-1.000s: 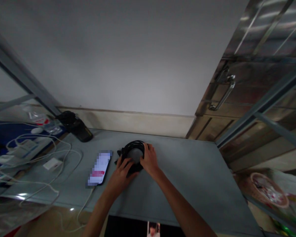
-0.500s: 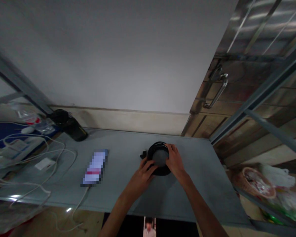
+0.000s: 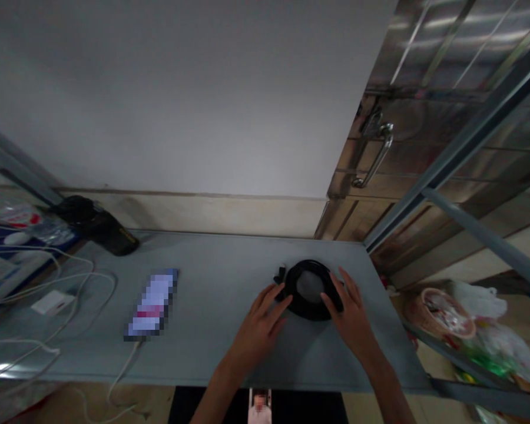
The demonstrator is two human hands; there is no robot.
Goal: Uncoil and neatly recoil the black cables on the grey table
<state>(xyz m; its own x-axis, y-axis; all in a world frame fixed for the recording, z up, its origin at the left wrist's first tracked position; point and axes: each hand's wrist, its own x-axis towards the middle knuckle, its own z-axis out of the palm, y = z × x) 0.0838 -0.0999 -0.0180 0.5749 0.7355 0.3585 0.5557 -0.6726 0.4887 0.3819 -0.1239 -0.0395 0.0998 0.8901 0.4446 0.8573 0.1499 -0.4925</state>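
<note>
Black coiled cable (image 3: pixel 310 312) lies on the grey bench (image 3: pixel 212 277), toward 5 o'clock in the view. Left hand (image 3: pixel 258 324) has its grip parted by the coil's 8 o'clock edge, contact unclear; right hand (image 3: pixel 354 319) spreads its grip loosely over the 3 o'clock side. Smartphone (image 3: pixel 152 303) lies well apart at 9 o'clock from the coil.

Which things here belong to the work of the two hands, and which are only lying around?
At the hands: coiled black cable, black plug; left hand and right hand at the coil's sides.
Lying around: phone, white block, black bottle, clear plastic bottle, pink basket.
</note>
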